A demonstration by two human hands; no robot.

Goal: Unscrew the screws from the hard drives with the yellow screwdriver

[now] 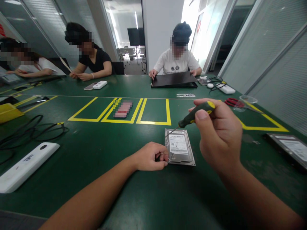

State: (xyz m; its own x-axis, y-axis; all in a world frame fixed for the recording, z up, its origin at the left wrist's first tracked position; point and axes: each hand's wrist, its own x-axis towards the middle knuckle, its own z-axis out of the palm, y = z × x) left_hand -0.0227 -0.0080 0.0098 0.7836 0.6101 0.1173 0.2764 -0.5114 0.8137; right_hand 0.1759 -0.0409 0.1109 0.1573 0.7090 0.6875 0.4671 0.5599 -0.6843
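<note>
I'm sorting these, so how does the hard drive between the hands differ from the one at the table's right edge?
The centre drive looks bare silver; the right-edge drive looks dark-framed. The left hand holds the centre drive's edge and the screwdriver in the right hand points at its corner; the right-edge drive lies untouched. Both lie flat, label up, on the green table.

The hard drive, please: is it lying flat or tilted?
Flat: the hard drive lies label up on the table, left hand at its edge.

Green table [96, 153], yellow tape [153, 123]; glass partitions [275, 48]; bright doorway [192, 19] behind.
</note>
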